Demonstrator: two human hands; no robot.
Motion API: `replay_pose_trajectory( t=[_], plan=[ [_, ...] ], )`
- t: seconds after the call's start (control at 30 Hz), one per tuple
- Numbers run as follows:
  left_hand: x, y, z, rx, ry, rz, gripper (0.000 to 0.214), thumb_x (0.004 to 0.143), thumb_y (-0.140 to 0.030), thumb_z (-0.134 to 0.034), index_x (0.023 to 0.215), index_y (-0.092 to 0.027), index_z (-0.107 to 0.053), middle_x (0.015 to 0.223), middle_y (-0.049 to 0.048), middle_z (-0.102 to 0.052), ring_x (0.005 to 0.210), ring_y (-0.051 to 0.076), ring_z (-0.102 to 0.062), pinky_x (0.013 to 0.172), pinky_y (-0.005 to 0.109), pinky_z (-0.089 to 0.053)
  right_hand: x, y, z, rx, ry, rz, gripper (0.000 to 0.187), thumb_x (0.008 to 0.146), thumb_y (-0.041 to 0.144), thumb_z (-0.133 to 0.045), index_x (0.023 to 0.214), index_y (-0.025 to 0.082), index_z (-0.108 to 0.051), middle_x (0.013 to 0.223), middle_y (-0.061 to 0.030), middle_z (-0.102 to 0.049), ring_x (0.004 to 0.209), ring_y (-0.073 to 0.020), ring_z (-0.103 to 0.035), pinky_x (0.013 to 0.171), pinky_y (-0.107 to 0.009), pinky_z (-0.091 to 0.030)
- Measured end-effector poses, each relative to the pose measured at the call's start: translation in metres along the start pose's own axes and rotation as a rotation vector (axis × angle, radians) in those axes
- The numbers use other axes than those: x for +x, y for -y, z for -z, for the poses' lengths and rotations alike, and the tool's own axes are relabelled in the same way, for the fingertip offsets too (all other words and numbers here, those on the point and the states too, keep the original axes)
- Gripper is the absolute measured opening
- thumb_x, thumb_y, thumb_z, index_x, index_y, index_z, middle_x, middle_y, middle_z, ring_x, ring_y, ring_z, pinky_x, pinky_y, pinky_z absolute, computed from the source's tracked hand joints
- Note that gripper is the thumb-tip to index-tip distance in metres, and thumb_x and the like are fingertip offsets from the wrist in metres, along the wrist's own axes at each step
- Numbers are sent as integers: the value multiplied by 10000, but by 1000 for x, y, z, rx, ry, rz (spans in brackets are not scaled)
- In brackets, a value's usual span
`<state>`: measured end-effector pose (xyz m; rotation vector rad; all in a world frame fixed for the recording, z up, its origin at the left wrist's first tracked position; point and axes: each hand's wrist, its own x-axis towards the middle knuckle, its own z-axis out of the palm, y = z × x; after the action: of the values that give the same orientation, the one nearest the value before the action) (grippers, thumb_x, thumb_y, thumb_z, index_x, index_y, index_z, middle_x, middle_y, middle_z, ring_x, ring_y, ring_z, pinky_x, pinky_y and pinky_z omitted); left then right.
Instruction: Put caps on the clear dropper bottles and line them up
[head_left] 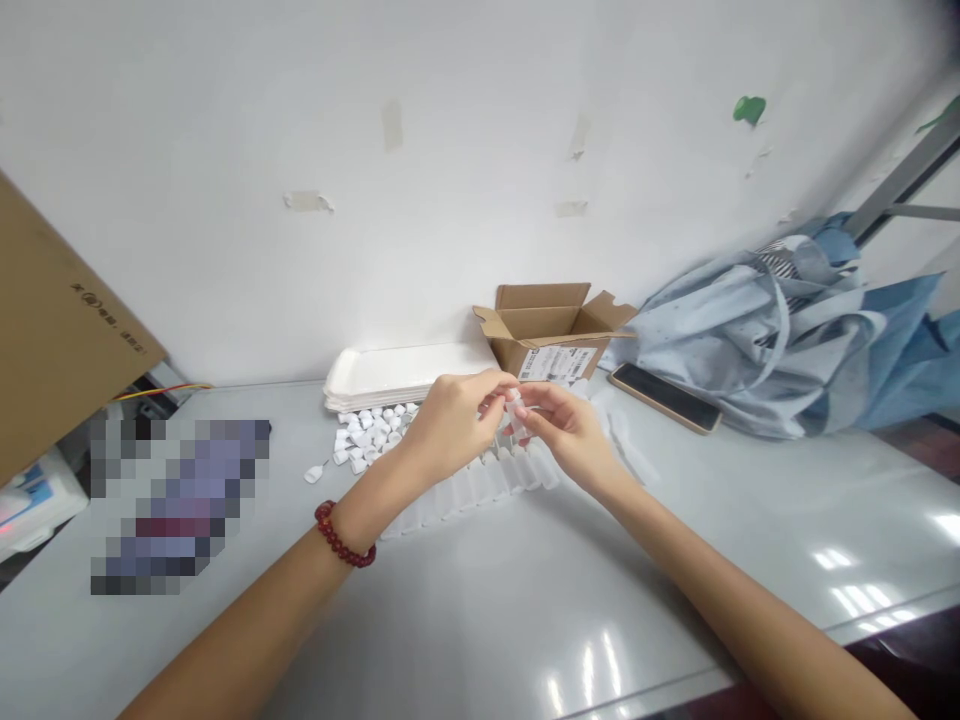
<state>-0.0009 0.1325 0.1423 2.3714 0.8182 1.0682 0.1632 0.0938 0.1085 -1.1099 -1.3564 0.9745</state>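
Observation:
Over the middle of the table, my left hand [457,425] and my right hand [570,430] meet around a small translucent white bottle [516,415]. The right thumb and fingers grip its body. Left fingertips are pinched at its upper end, on what looks like a white cap, partly hidden by the fingers. Beneath my hands lies a row of similar translucent bottles [472,485]. A pile of small white caps [367,435] sits behind my left forearm, and one loose cap [313,474] with a thin stem lies apart from it.
Stacked white trays [405,370] stand against the wall beside an open cardboard box [555,330]. A phone [666,397] and a blue-grey cloth bag [750,330] are at the right. A blurred-out item [184,505] lies left, near a large cardboard sheet [67,330].

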Motion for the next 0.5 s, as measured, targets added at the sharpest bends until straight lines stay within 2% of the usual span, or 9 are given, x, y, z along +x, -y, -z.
replay_pose_trajectory(
  t=[0.17,0.37,0.5],
  plan=[
    [1,0,3,67,1,188,171,827,-177,-522,824,-186,-693,700,14,-713,598,150,-634,624,281,-511,0,-6,-1,-14,-50,2,295,785,399,-674,977,189,-599,946,-64,-650,714,-175,-659,600,-320,-537],
    [3,-2,4,-94,143,347,242,824,-371,-579,720,-179,-682,714,35,-704,688,181,-641,622,290,-494,-4,-9,-3,-253,-52,129,234,782,351,-687,945,206,-603,980,-61,-641,822,-184,-606,673,-324,-515],
    [2,-2,5,-224,196,366,176,813,-313,-599,745,-173,-680,739,26,-698,710,164,-633,634,273,-483,-6,-12,-5,-240,-43,145,284,755,347,-721,956,219,-566,970,-61,-640,874,-200,-604,682,-323,-520]
  ],
)
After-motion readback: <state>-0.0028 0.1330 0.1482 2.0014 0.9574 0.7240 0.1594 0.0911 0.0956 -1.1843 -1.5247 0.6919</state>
